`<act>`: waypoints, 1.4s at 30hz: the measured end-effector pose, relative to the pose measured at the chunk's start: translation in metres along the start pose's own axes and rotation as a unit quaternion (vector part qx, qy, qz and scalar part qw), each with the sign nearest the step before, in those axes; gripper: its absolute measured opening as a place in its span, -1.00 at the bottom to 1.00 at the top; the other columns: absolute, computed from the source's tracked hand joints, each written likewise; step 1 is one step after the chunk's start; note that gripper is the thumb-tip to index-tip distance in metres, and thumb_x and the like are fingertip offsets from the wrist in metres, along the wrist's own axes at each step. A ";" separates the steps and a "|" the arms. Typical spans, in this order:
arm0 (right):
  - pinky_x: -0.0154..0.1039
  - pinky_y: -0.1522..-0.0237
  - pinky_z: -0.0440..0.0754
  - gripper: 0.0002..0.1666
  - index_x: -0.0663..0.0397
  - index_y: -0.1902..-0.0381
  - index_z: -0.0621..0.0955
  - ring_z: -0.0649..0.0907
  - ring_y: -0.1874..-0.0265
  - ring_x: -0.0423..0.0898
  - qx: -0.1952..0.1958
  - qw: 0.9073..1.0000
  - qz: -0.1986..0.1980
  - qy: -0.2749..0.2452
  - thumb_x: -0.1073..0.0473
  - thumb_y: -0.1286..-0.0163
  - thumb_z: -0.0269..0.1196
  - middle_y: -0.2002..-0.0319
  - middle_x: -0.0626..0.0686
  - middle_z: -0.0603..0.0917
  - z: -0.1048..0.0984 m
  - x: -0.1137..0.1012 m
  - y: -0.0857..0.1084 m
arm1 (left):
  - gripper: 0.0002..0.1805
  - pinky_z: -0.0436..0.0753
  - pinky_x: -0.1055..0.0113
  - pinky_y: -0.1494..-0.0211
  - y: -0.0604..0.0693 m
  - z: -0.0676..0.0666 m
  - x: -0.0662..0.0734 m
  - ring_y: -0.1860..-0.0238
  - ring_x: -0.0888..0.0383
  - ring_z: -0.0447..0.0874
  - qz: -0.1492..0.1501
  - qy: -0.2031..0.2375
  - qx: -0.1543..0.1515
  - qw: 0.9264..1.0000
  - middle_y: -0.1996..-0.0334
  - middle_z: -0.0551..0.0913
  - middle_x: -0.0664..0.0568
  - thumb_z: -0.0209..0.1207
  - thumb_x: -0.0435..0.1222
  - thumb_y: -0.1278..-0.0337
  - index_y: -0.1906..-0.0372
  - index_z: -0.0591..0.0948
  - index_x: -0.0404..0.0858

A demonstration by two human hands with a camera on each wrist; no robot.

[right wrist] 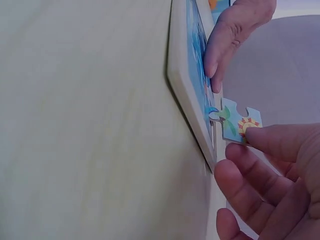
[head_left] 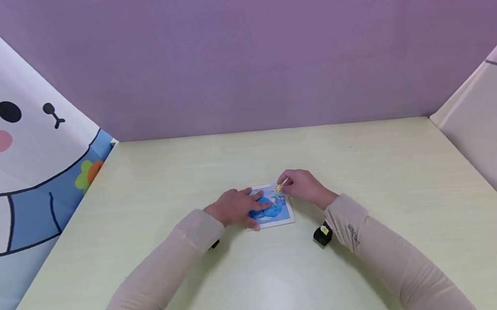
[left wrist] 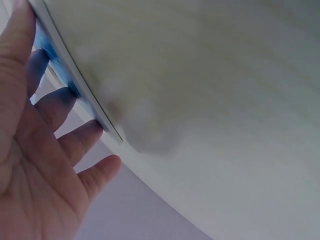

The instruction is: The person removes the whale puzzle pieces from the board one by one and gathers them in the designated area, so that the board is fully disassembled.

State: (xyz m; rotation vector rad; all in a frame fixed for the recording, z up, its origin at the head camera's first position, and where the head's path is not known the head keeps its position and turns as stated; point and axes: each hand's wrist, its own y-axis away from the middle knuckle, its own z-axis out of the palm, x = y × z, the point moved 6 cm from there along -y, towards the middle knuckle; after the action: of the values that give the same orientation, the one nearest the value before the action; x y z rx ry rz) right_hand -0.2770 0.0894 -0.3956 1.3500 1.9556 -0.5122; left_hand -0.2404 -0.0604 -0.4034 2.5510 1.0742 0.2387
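Observation:
A jigsaw puzzle (head_left: 273,214) with a blue whale picture and a white border lies flat on the table. My left hand (head_left: 236,208) rests across its left part with the fingers spread. In the left wrist view, the fingertips of the left hand (left wrist: 42,150) touch the puzzle board (left wrist: 82,85). At the puzzle's upper right corner, my right hand (head_left: 304,186) pinches a jigsaw piece (right wrist: 231,120) between thumb and fingers. Printed on that piece are a yellow-orange sun and green leaves. It stands tilted up, its lower edge close to the puzzle; whether it touches, I cannot tell.
The pale wooden table (head_left: 270,282) stretches out around the puzzle. A purple wall (head_left: 265,53) rises at its far edge, and a cartoon-printed panel (head_left: 29,161) stands on the left. A small black box (head_left: 323,235) is at the right wrist.

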 end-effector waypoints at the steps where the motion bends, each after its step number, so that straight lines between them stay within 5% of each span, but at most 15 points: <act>1: -0.20 0.27 0.60 -0.87 0.25 0.19 0.61 0.66 0.26 0.01 0.005 1.000 0.002 -0.001 0.36 -0.30 0.21 0.28 0.15 0.70 0.000 0.000 0.000 | -0.22 0.42 -0.02 -0.22 0.000 0.000 0.000 -0.40 -0.18 0.16 0.002 -0.002 0.002 1.000 -0.45 0.18 0.02 0.18 0.16 -0.10 -0.44 0.26 0.14; 20: -0.04 0.11 0.56 -0.78 0.28 0.09 0.63 0.62 0.18 0.10 0.046 0.999 0.011 0.013 0.40 -0.32 0.16 0.21 0.21 0.67 -0.023 0.013 0.009 | -0.25 0.26 -0.08 -0.33 0.005 0.000 -0.005 -0.44 -0.19 0.03 0.024 0.036 -0.012 0.999 -0.48 0.09 0.00 0.15 0.12 -0.17 -0.45 0.24 0.09; 31: -0.02 0.11 0.56 -0.73 0.31 0.04 0.63 0.61 0.15 0.13 0.058 0.998 0.025 0.022 0.40 -0.33 0.13 0.16 0.27 0.67 -0.040 0.027 0.020 | -0.23 0.24 -0.07 -0.34 0.005 0.001 -0.003 -0.47 -0.14 -0.02 0.019 0.025 -0.032 0.999 -0.49 0.04 0.02 0.14 0.14 -0.19 -0.46 0.20 0.08; 42: -0.05 0.19 0.57 -0.71 0.35 0.02 0.60 0.62 0.24 0.12 0.074 0.996 0.028 0.030 0.38 -0.33 0.12 0.20 0.28 0.66 -0.063 0.048 0.035 | -0.22 0.29 -0.07 -0.32 0.006 0.000 0.000 -0.46 -0.14 0.02 0.017 0.002 -0.017 1.000 -0.48 0.07 0.02 0.14 0.17 -0.16 -0.45 0.23 0.07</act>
State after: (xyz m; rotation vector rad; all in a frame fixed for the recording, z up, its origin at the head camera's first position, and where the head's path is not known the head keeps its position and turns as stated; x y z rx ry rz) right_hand -0.2749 0.1750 -0.3859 1.5225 1.9541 -0.6058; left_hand -0.2360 -0.0642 -0.4004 2.5405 1.0196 0.2682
